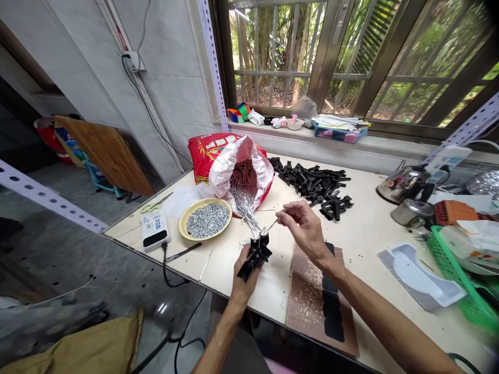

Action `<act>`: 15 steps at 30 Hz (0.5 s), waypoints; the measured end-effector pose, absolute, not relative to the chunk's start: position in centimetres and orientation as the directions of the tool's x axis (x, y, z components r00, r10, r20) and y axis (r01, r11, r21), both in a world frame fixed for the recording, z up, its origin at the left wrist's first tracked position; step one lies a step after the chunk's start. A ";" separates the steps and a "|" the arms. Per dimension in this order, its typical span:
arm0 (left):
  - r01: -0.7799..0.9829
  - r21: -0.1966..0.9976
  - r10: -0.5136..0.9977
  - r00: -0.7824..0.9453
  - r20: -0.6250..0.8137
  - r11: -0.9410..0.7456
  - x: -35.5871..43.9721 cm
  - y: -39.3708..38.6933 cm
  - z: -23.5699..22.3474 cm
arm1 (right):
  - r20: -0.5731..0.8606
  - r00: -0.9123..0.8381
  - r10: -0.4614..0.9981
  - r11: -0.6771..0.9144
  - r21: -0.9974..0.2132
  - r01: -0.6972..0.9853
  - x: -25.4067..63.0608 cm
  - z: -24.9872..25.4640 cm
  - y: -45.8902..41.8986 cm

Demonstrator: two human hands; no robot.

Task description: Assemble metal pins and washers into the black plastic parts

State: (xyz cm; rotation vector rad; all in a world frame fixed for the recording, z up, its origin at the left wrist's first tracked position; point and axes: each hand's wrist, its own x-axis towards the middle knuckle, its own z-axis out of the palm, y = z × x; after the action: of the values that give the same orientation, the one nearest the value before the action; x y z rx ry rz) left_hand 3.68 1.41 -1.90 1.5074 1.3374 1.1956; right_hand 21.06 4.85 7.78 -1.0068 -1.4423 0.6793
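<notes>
The left hand (242, 278) is closed round black parts (255, 257), metal prongs showing at their top. At two o'clock from them, the right hand (306, 228) pinches a thin rod (274, 224), its tip near the prongs; whether they touch, I cannot tell. A firm left grip, a light pinch and the rod kept in line would likely serve best.

Around the parts, left to right: a white device (154, 223) and a dish (181, 224) of small metal pieces (208, 221) lie towards ten o'clock. The bag (220, 174) is at twelve; its spilled rods (246, 205) reach close to the parts and could snag them. The black pile (312, 182) lies between one and two, the brown board (302, 306) at four, partly under the right forearm, and the green basket (446, 254) at three.
</notes>
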 end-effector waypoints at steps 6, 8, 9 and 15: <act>0.261 0.952 0.987 0.037 0.156 -0.160 3.8 1.2 -1.8 | 0.526 -0.079 0.847 0.518 -0.782 0.347 20.6 7.2 4.4; 0.231 0.959 0.986 0.027 0.164 -0.165 3.6 1.2 -1.9 | 0.513 -0.127 0.849 0.521 -0.775 0.357 20.5 7.0 4.2; 0.215 0.963 0.987 0.013 0.160 -0.159 3.6 1.2 -1.8 | 0.502 -0.155 0.851 0.522 -0.772 0.362 20.4 6.9 4.1; -0.052 0.998 0.991 -0.130 -0.042 0.035 3.4 1.1 0.1 | 0.307 -0.296 0.905 0.426 -0.668 0.610 21.6 5.0 8.1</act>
State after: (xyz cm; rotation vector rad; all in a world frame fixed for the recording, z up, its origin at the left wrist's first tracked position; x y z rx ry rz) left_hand 3.41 1.10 0.11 1.0792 1.2856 1.2988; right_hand 21.61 8.14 4.97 -1.2744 -2.0200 0.5715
